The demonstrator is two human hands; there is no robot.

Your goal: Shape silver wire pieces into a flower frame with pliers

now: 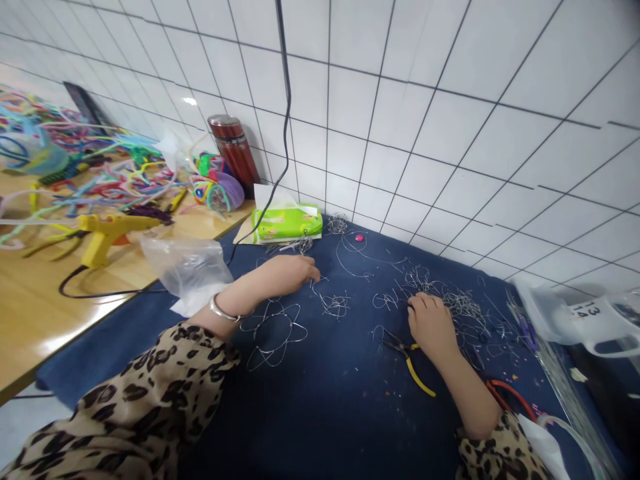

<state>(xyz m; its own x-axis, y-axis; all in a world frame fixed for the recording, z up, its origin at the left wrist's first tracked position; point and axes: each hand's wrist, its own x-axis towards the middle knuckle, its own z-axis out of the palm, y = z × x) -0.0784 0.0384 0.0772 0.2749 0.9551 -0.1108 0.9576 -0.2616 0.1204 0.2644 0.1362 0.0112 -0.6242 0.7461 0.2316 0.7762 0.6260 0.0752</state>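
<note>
My left hand (287, 272) rests on the dark blue cloth (325, 393), fingers drawn together at a thin silver wire near a small wire tangle (334, 304). A looped wire flower shape (273, 333) lies just below that wrist, which wears a silver bangle. My right hand (431, 323) lies palm down with curled fingers on a heap of wire scraps (463, 307). Yellow-handled pliers (411, 363) lie under and beside its wrist. Whether either hand truly pinches wire is hard to see.
A green tissue pack (286, 223), a red flask (239, 152) and a pink bead (359, 237) sit by the tiled wall. On the wooden table at left lie a yellow glue gun (103, 233), colourful pipe cleaners and a plastic bag (187, 267). Clear containers (590, 320) stand right; red-handled pliers (507, 393).
</note>
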